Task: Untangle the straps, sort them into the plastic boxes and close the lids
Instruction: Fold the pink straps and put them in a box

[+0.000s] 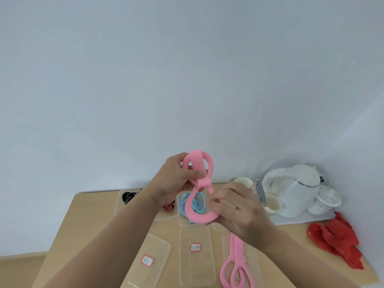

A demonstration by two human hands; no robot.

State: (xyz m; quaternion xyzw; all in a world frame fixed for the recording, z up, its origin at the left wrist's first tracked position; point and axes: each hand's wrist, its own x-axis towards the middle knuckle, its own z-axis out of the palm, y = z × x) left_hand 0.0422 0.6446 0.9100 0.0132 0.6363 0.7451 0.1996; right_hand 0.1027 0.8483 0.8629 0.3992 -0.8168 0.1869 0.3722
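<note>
I hold a pink strap (pixel 199 163) raised above the wooden table (pixel 93 221), twisted into loops. My left hand (pixel 176 179) pinches its upper loop at the crossing. My right hand (pixel 236 208) grips the lower loop. Behind it, the middle plastic box (pixel 182 219) holds coiled blue straps (pixel 197 202). The left box (pixel 122 202) holds a black strap (pixel 128 196) and a red-and-white striped one (pixel 169 206). The right box is hidden behind my right hand. Another pink strap (pixel 234 265) hangs below my right hand, over a lid.
Three clear lids with labels lie near me: left lid (pixel 149 260), middle lid (pixel 196 256), right lid (pixel 252 265). A white tray (pixel 301 217) with a teapot (pixel 291 190) and cups sits at the back right. Red crumpled material (pixel 336 235) lies at the right edge.
</note>
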